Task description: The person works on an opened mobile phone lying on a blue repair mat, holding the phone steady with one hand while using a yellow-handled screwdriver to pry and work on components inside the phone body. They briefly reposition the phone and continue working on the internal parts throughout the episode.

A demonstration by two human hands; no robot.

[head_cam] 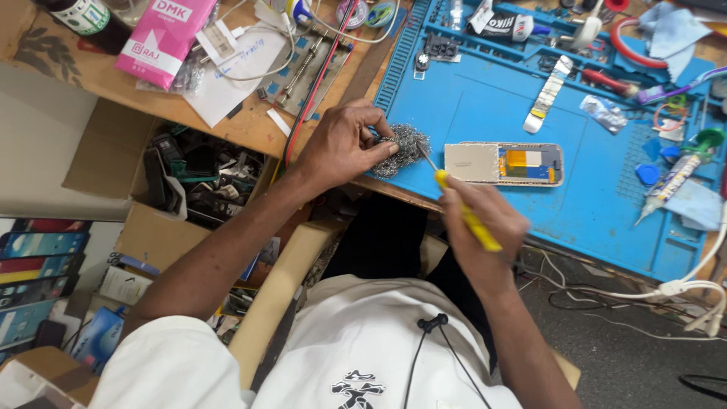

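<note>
A ball of steel wool (400, 150) is pinned against the near left corner of the blue work mat (492, 106) by the left hand (342, 144). The fingers are curled down over it and the thumb is pressed into its near side, so the hand is closed on the wool, seemingly so that the wad cannot slide while it is worked on.

A tool with a yellow handle (466, 216) is held in the right hand (485, 227), which is wrapped fully around the handle in a pen-like grip. Its thin metal tip (425, 155) is angled up and to the left and is set into, or right at, the right edge of the wool. It looks like the tip is being wiped or cleaned there, though the exact contact cannot be told.

Just beside the wool, on the mat, 1 opened phone (503, 163) is laid flat with a grey plate, a yellow part and a blue part exposed. It is touched by neither hand and appears to be kept within easy reach of the tool.

Farther back on the mat, 1 strip of foil-like tape (547, 92) and small hand tools are spread. To the right, 1 syringe-like tube (674, 178) is lying. A pink packet (163, 38) is resting on the wooden bench to the left, and a cardboard box of parts (201, 178) is open below the bench edge.
</note>
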